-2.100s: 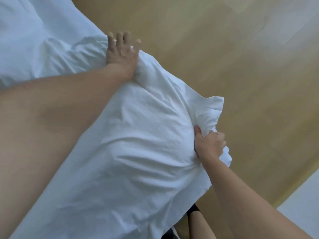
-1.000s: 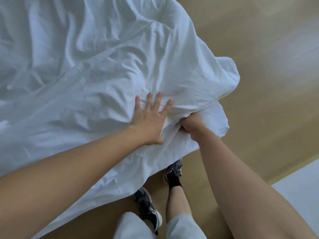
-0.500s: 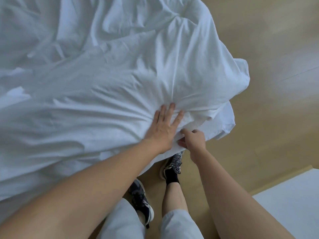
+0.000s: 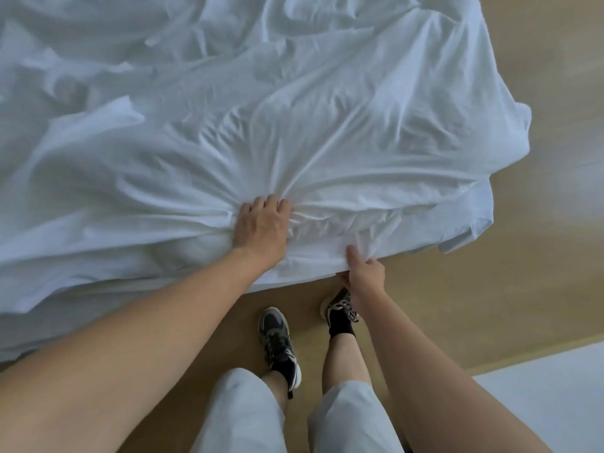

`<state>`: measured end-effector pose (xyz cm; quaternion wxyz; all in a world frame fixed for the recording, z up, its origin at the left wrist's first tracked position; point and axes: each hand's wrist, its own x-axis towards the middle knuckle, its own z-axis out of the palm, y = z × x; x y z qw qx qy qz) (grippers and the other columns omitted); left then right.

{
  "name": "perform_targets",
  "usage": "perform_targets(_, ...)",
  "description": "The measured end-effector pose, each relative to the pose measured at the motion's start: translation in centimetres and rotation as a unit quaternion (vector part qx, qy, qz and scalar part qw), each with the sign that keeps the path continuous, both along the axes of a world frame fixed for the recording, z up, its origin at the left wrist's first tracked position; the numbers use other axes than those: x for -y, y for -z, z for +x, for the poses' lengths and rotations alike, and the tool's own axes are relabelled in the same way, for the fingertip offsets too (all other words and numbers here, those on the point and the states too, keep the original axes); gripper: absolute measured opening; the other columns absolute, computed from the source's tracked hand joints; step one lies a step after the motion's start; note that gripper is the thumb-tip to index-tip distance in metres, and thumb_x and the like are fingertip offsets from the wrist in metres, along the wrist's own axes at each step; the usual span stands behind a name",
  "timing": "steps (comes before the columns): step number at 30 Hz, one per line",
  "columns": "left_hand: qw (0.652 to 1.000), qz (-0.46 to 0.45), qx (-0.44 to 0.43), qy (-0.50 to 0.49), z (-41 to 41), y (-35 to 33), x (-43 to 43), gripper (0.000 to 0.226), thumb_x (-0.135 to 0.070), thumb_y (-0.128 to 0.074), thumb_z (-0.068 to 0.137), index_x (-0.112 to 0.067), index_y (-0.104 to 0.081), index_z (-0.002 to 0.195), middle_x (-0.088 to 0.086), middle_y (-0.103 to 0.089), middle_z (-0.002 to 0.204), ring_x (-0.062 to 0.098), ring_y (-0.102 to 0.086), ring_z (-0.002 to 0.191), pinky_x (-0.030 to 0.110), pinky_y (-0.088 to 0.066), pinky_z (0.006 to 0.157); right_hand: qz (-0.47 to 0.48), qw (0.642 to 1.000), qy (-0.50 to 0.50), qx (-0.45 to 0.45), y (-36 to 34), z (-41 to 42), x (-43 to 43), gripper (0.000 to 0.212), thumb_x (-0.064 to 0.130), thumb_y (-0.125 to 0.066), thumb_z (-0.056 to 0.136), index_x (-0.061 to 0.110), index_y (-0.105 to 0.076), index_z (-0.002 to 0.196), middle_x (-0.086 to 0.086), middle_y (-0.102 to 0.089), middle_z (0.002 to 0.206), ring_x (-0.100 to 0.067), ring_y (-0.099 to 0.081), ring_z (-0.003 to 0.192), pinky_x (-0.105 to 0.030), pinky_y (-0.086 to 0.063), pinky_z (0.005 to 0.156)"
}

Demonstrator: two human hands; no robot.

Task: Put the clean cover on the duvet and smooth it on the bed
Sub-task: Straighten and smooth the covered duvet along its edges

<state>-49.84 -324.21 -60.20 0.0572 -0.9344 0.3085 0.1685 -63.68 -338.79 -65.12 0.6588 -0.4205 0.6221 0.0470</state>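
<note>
the left hand (image 4: 261, 228) lies knuckles-up on the white duvet cover (image 4: 327, 135), its fingers curled down into the cloth and clamped on a bunch of it. tight creases fan out from under the fingertips. just to its right and a little nearer the body, the right hand (image 4: 364, 273) pinches the cover's near edge, thumb on top and the other fingers tucked under the hem, out of sight. a short puckered stretch of cloth runs between the two hands, which are near each other but apart.

beyond both hands the cover spreads away from the person in deep rumpled folds, filling the far and left parts of the view. to the right of the right hand the edge runs out to a loose corner, where a second white layer (image 4: 464, 233) shows beneath the top one. whether that is the duvet or more cover cannot be told, and what the cloth lies on is hidden.

nearer the body than the hands is a wooden floor (image 4: 490, 305). the right trainer (image 4: 336, 305), with a black sock (image 4: 340, 325), sits just under the right wrist. the left trainer (image 4: 277, 341) stands between the forearms. pale grey shorts (image 4: 242, 416) show lowest. far right of the right forearm lies a pale flat surface (image 4: 555, 403) that i cannot identify.
</note>
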Motion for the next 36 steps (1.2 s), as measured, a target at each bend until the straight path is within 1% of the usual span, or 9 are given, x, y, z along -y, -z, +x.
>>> perform_targets(6, 0.988, -0.149, -0.038, 0.013, -0.2, -0.8, -1.0, 0.024, -0.034, -0.06, 0.096, -0.012, -0.055, 0.101, 0.008, -0.067, 0.091, 0.034, -0.063, 0.08, 0.04, -0.043, 0.076, 0.081, 0.984, -0.157, -0.002, -0.8, 0.6, -2.3, 0.036, 0.036, -0.08, 0.085, 0.013, -0.062, 0.106, -0.008, -0.073, 0.106, -0.026, -0.074, 0.088, -0.034, -0.06, 0.067)
perform_targets(8, 0.982, -0.189, 0.003, 0.013, 0.5, -1.2, -2.1, 0.027, -0.033, -0.07, 0.089, -0.009, -0.059, 0.093, 0.011, -0.062, 0.087, 0.035, -0.06, 0.077, 0.042, -0.045, 0.073, -0.017, 0.985, -0.168, -0.04, -1.0, 1.1, -2.9, 0.038, 0.045, -0.077, 0.085, 0.012, -0.059, 0.089, -0.006, -0.068, 0.089, -0.025, -0.07, 0.081, -0.041, -0.06, 0.069)
perform_targets(12, 0.995, -0.075, 0.067, -0.023, 1.3, -1.7, -3.9, 0.043, -0.03, -0.08, 0.072, -0.008, -0.062, 0.103, 0.014, -0.055, 0.1, 0.036, -0.053, 0.089, 0.045, -0.042, 0.074, -0.284, 0.945, -0.155, -0.046, -2.7, 1.0, -3.4, 0.039, 0.04, -0.064, 0.093, 0.016, -0.045, 0.069, 0.005, -0.047, 0.065, -0.011, -0.046, 0.063, -0.03, -0.036, 0.064)
perform_targets(15, 0.981, -0.122, 0.047, -0.141, 1.1, -1.6, -4.7, 0.024, -0.012, -0.067, 0.081, -0.006, -0.06, 0.103, 0.016, -0.058, 0.104, 0.039, -0.055, 0.095, 0.043, -0.042, 0.076, -0.278, 0.923, -0.246, 0.098, -4.9, 2.2, -3.5, 0.037, 0.034, -0.067, 0.093, 0.014, -0.05, 0.067, 0.004, -0.054, 0.059, -0.009, -0.049, 0.053, -0.028, -0.044, 0.058)
perform_targets(18, 0.913, -0.246, 0.004, -0.325, 1.9, -2.0, -4.4, 0.018, -0.006, -0.05, 0.094, -0.005, -0.061, 0.108, 0.018, -0.067, 0.105, 0.04, -0.06, 0.097, 0.038, -0.042, 0.075, -0.186, 0.917, -0.322, 0.145, -5.8, 4.8, -2.7, 0.018, 0.027, -0.066, 0.095, 0.01, -0.067, 0.099, -0.001, -0.073, 0.08, -0.013, -0.071, 0.066, -0.037, -0.061, 0.069)
perform_targets(22, 0.9, -0.305, 0.01, -0.311, 2.4, -3.1, -4.1, 0.025, -0.03, -0.056, 0.102, -0.006, -0.061, 0.105, 0.011, -0.066, 0.091, 0.035, -0.061, 0.086, 0.032, -0.036, 0.067, 0.028, 0.981, -0.143, 0.125, -5.6, 8.3, -1.6, 0.023, 0.007, -0.061, 0.094, 0.001, -0.064, 0.117, -0.015, -0.075, 0.098, -0.023, -0.074, 0.082, -0.033, -0.062, 0.075)
perform_targets(26, 0.943, -0.291, 0.023, -0.157, 1.3, -3.7, -5.8, 0.066, -0.058, -0.079, 0.073, -0.007, -0.058, 0.109, -0.003, -0.053, 0.093, 0.018, -0.053, 0.078, 0.032, -0.041, 0.064, 0.212, 0.955, 0.047, 0.201, -5.6, 9.7, -0.5, 0.028, 0.013, -0.053, 0.098, 0.009, -0.065, 0.123, -0.009, -0.072, 0.11, -0.025, -0.07, 0.097, -0.036, -0.058, 0.084)
perform_targets(32, 0.969, -0.223, 0.05, -0.098, -0.3, -2.6, -6.8, 0.052, 0.005, -0.071, 0.063, -0.01, -0.055, 0.11, 0.008, -0.054, 0.107, 0.031, -0.061, 0.09, 0.04, -0.05, 0.057, 0.324, 0.882, 0.172, 0.296, -6.7, 8.7, 1.1, 0.028, 0.028, -0.051, 0.097, 0.02, -0.066, 0.12, -0.008, -0.067, 0.12, -0.034, -0.06, 0.118, -0.046, -0.045, 0.108)
perform_targets(36, 0.981, -0.183, 0.053, -0.049, -1.3, -2.1, -5.5, 0.048, 0.007, -0.069, 0.061, -0.008, -0.06, 0.106, 0.01, -0.057, 0.104, 0.034, -0.058, 0.085, 0.036, -0.048, 0.052, 0.214, 0.936, 0.208, 0.185, -6.6, 7.7, 0.9, 0.031, 0.034, -0.058, 0.097, 0.02, -0.069, 0.123, -0.001, -0.073, 0.109, -0.028, -0.07, 0.096, -0.043, -0.06, 0.088)
